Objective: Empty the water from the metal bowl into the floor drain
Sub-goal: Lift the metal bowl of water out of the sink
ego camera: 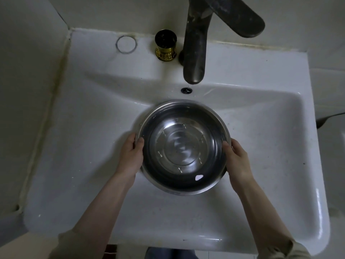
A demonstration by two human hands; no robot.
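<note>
A round metal bowl point(183, 146) sits level over the basin of a white sink point(89, 139), under the tap. Clear water lies inside it, rippling over the bottom rings. My left hand point(130, 156) grips the bowl's left rim, thumb hooked over the edge. My right hand point(237, 157) grips the right rim the same way. No floor drain shows in this view.
A dark tap point(196, 53) with its lever reaches over the basin from the back. A gold and black cup point(165, 46) stands to its left on the sink ledge. The overflow hole point(186, 90) is just behind the bowl. Walls close in at the left and back.
</note>
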